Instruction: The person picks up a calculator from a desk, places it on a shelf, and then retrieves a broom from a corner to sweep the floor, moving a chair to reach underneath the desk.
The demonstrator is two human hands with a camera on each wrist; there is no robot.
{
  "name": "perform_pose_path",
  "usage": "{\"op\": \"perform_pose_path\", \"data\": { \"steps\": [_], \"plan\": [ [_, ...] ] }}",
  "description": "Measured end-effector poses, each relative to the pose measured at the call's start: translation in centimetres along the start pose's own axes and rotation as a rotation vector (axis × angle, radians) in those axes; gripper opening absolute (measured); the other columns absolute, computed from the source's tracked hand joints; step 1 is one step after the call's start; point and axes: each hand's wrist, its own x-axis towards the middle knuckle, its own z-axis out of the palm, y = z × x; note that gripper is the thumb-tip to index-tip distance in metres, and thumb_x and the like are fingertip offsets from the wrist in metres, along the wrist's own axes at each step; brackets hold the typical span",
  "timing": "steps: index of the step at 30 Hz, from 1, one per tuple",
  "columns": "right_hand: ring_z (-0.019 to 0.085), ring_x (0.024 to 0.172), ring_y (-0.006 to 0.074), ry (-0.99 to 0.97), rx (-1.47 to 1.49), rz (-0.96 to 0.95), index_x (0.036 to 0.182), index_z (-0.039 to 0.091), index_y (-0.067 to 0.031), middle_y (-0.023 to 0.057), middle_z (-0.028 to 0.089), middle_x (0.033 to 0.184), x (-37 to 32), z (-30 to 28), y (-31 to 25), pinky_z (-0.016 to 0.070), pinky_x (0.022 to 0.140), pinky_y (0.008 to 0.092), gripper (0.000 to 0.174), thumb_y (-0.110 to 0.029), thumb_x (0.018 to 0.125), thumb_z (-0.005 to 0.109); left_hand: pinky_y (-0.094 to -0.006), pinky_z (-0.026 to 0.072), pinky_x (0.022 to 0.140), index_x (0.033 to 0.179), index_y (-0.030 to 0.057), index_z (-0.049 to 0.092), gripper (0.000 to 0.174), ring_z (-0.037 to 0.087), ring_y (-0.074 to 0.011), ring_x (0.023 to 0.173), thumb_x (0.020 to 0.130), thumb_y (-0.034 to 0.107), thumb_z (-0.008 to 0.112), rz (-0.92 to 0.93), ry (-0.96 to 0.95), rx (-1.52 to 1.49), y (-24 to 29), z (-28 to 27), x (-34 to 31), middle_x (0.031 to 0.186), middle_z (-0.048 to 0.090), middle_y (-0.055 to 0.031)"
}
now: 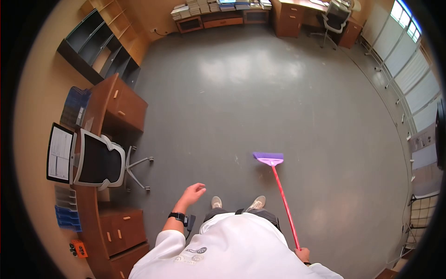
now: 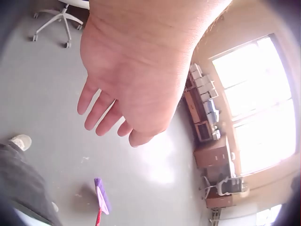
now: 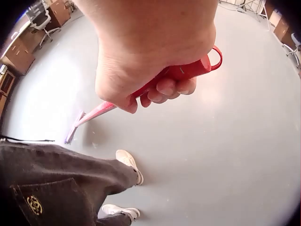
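Note:
A broom (image 1: 268, 158) with a purple bristle head, a pink-lilac collar and a long red handle slants out in front of the person in the head view. My right hand (image 3: 155, 70) grips the handle near its top end, fingers wrapped round it, and a red hanging loop sticks out past the little-finger side. In the head view the right hand (image 1: 303, 254) is low at the right of the body. My left hand (image 2: 127, 80) hangs free at the left side, its fingers loose and holding nothing. The broom head (image 2: 101, 195) also shows below it in the left wrist view.
Grey floor (image 1: 223, 107) stretches ahead. On the left stand a desk (image 1: 121, 228), an office chair (image 1: 100, 160) and a dark shelf (image 1: 95, 46). Low cabinets (image 1: 223, 21) with stacked books line the far wall, beside another desk (image 1: 289, 21) and chair (image 1: 335, 21). White folding screens (image 1: 411, 69) run along the right.

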Motion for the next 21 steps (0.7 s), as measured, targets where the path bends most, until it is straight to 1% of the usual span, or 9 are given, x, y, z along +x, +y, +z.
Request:
{"op": "perform_pose_path", "data": {
  "steps": [6,9,10,11,15,16,17,19,21],
  "plan": [
    [0.057,0.040,0.0194,-0.020,0.384,-0.188,0.058,0.054,-0.0001,0.0078,0.051,0.046,7.8,1.1,-11.9,0.0411,0.035,0.0348,0.043,-0.031,0.088,0.061,-0.0332,0.0506,0.084,0.112,0.0017,0.063,0.034,0.064,-0.0207,0.095,0.088,0.027,0.064,-0.013,0.139,-0.137,-15.4,-5.4,-4.9,0.102,0.068,-0.0127],
    [0.056,0.038,0.0263,-0.064,0.264,-0.217,0.065,0.056,0.0017,0.0116,0.053,0.048,8.5,-0.1,-29.1,0.0445,0.036,0.0384,0.051,-0.040,0.094,0.049,-0.0301,0.0510,0.060,0.095,0.0040,0.063,0.020,0.061,-0.0151,0.069,0.089,0.023,0.062,-0.477,0.176,-0.458,-25.6,-7.6,-11.2,0.085,0.065,-0.0074],
    [0.059,0.042,0.0293,0.013,0.194,-0.236,0.068,0.057,0.0013,0.0139,0.056,0.050,15.3,4.6,-32.3,0.0477,0.040,0.0410,0.054,-0.043,0.095,0.042,-0.0327,0.0515,0.056,0.097,0.0049,0.060,0.021,0.063,-0.0182,0.068,0.090,0.024,0.059,-0.613,0.277,-0.664,-28.1,-7.9,-13.7,0.084,0.065,-0.0093],
    [0.068,0.071,0.0368,-0.002,0.149,-0.265,0.083,0.065,0.0031,0.0248,0.065,0.071,15.1,4.8,-38.6,0.0537,0.066,0.0442,0.059,-0.046,0.096,0.035,-0.0336,0.0511,0.053,0.101,0.0048,0.057,0.024,0.063,-0.0198,0.068,0.091,0.026,0.058,-0.711,0.360,-0.748,-29.0,-8.4,-16.4,0.084,0.065,-0.0113],
    [0.067,0.088,0.0341,-0.013,0.077,-0.327,0.089,0.068,-0.0019,0.0206,0.068,0.087,18.8,10.1,-53.8,0.0526,0.076,0.0446,0.047,-0.037,0.094,0.038,-0.0352,0.0536,0.052,0.106,0.0034,0.056,0.030,0.066,-0.0230,0.066,0.092,0.030,0.056,-0.846,0.382,-0.744,-37.5,-9.1,-22.3,0.089,0.067,-0.0152],
    [0.066,0.091,0.0339,-0.126,-0.280,-0.520,0.090,0.068,-0.0027,0.0207,0.068,0.091,15.2,9.0,-56.0,0.0516,0.080,0.0452,0.043,-0.035,0.093,0.039,-0.0377,0.0531,0.063,0.109,0.0052,0.057,0.033,0.065,-0.0227,0.075,0.091,0.032,0.058,-0.851,0.344,-0.690,-37.2,-10.0,-23.2,0.091,0.067,-0.0133],
    [0.065,0.095,0.0337,-0.233,-0.638,-0.703,0.092,0.068,-0.0036,0.0208,0.068,0.095,11.8,8.4,-57.9,0.0506,0.083,0.0458,0.040,-0.032,0.092,0.040,-0.0401,0.0527,0.075,0.112,0.0070,0.058,0.035,0.063,-0.0225,0.083,0.089,0.034,0.061,-0.852,0.304,-0.635,-35.5,-10.6,-24.4,0.093,0.067,-0.0114],
    [0.065,0.098,0.0332,0.040,-0.565,-0.805,0.097,0.069,-0.0053,0.0195,0.067,0.100,9.4,11.9,-56.8,0.0502,0.086,0.0454,0.039,-0.030,0.092,0.039,-0.0336,0.0522,0.061,0.107,0.0077,0.057,0.028,0.062,-0.0180,0.068,0.090,0.030,0.061,-0.784,0.258,-0.639,-36.4,-11.4,-23.8,0.085,0.067,-0.0096],
    [0.065,0.096,0.0356,-0.032,-0.301,-0.524,0.097,0.067,-0.0027,0.0199,0.067,0.100,4.9,11.5,-53.8,0.0517,0.083,0.0447,0.036,-0.031,0.094,0.044,-0.0306,0.0494,0.055,0.106,0.0076,0.058,0.026,0.061,-0.0175,0.066,0.090,0.027,0.061,-0.831,0.218,-0.632,-37.1,-11.4,-21.4,0.084,0.066,-0.0092]
  ]
}}
